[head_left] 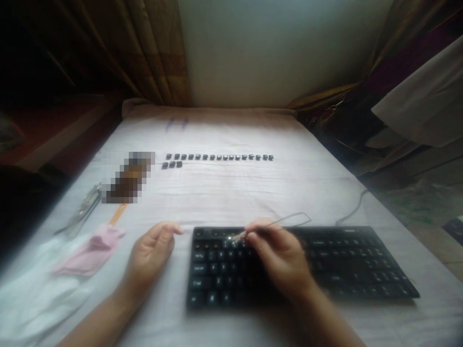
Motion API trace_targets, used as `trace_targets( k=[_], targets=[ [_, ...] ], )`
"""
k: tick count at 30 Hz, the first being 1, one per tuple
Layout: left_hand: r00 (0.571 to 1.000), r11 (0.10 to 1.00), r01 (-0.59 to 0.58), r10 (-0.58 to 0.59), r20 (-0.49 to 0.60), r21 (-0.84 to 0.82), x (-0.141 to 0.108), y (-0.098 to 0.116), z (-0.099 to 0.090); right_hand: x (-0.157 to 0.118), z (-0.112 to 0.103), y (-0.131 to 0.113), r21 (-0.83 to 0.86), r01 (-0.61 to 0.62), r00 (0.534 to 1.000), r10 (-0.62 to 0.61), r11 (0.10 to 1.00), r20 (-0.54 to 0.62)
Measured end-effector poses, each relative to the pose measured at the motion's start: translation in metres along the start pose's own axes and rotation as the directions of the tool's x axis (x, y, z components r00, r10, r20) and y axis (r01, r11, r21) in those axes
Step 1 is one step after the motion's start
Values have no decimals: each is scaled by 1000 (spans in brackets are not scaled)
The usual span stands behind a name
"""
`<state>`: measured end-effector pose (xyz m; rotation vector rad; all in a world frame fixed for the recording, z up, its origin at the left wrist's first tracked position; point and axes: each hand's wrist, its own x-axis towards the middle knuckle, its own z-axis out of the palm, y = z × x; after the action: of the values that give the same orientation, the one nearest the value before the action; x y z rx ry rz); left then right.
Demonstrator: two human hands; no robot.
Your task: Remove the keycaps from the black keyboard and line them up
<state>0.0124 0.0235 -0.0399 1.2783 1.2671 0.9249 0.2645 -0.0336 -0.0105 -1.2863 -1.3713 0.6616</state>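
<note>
- Grey, thin wire tool with a bent loop point(305, 213): gripped between thumb and fingers of the right hand point(284, 258). Its loop extends away beyond the fingers; its working end is directed left.
- Left hand point(150, 253): fingers curled closed, thumb against the index finger, just beside the keyboard's left edge. No object is visible in it.
- Black rectangular keyboard with white legends point(347, 270): directly beneath the right fingers. The working end is at its upper-left key rows; contact cannot be confirmed.
- Step in hand, as judged: tool work on a single key position there. The next move calls for a square, steady tip and a braced keyboard; a skewed tip could slip onto neighbouring keys.
- Long row of small black keycaps point(205, 157): beyond the fingers, with a short row of three black keycaps point(172, 164) just nearer, at its left end.
- Dark cable point(356, 209): beyond and right of the right fingers, on the white sheet point(217, 193).
- Crumpled pink cloth point(96, 253): left of the left fingers, beside a pale crumpled cloth point(43, 289).
</note>
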Motion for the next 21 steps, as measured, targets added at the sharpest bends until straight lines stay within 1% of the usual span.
trace_targets(
  k=[3, 6, 11, 13, 15, 19, 21],
  targets=[
    [1000, 1000, 22, -22, 9, 12, -1, 0, 0, 0, 0, 1, -37, 130, 991, -129, 991, 34],
    [999, 999, 36, -37, 6, 28, -2, 0, -1, 3, -1, -2, -60, 238, 967, -231, 969, 109],
    [999, 999, 47, -47, 11, 22, -3, 0, -1, -2, -2, -2, -96, 311, 934, -285, 946, 215],
    [999, 999, 45, -45, 23, 8, -3, 0, -1, -6, -3, -2, -144, 335, 922, -293, 931, 255],
    [999, 999, 45, -45, 31, 6, -3, -1, -2, -9, -4, -5, -211, 384, 901, -314, 899, 300],
    [998, 999, 31, -33, 51, 40, -3, -3, -2, -10, -6, -17, -309, 509, 840, -384, 804, 383],
    [999, 999, 9, -11, 52, 50, -4, -3, -2, -9, -5, -22, -345, 539, 823, -395, 768, 408]
  ],
)
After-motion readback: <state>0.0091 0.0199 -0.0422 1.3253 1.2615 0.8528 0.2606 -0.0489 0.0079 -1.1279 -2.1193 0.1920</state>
